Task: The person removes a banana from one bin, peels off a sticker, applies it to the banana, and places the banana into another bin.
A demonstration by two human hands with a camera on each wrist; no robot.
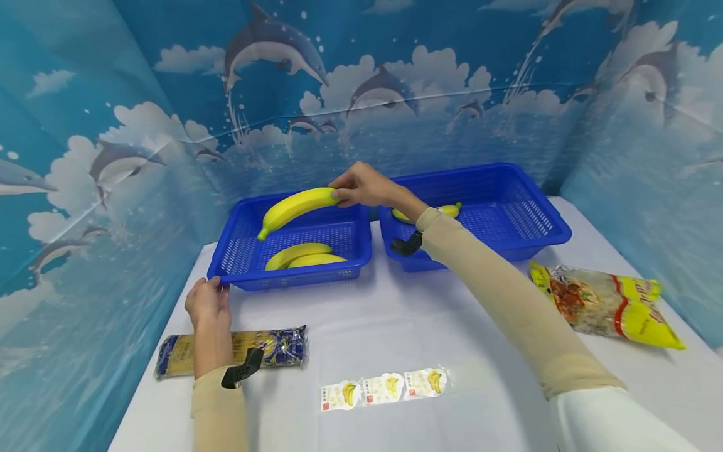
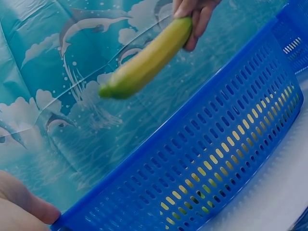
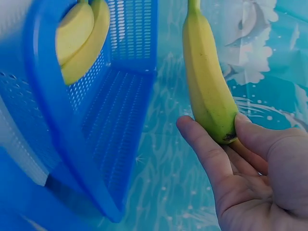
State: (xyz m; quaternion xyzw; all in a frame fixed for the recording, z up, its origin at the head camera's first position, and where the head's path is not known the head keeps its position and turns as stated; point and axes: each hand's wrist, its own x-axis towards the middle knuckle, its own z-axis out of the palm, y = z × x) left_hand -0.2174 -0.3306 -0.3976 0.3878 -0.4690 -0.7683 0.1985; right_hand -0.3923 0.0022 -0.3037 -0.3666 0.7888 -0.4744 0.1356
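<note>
My right hand [image 1: 364, 185] pinches a yellow banana [image 1: 299, 208] by its blunt end, holding it above the left blue basket [image 1: 305, 276]. In the right wrist view, the banana [image 3: 204, 77] has a greenish end between thumb and fingers, and its stem points away. Two bananas [image 1: 299, 254] lie together inside that basket, near its front wall. My left hand [image 1: 208, 304] grips the rim at the basket's front left corner. The left wrist view shows the thumb [image 2: 29, 204] on that corner; the other fingers are hidden there.
A right blue basket [image 1: 536, 232] holds a banana [image 1: 452, 210], partly behind my right arm. A pasta packet [image 1: 243, 351] lies under my left forearm. A yellow-ended food bag [image 1: 610, 304] lies at right. Several banana-picture labels [image 1: 384, 388] lie in front. A dolphin-print curtain [image 1: 395, 138] surrounds the table.
</note>
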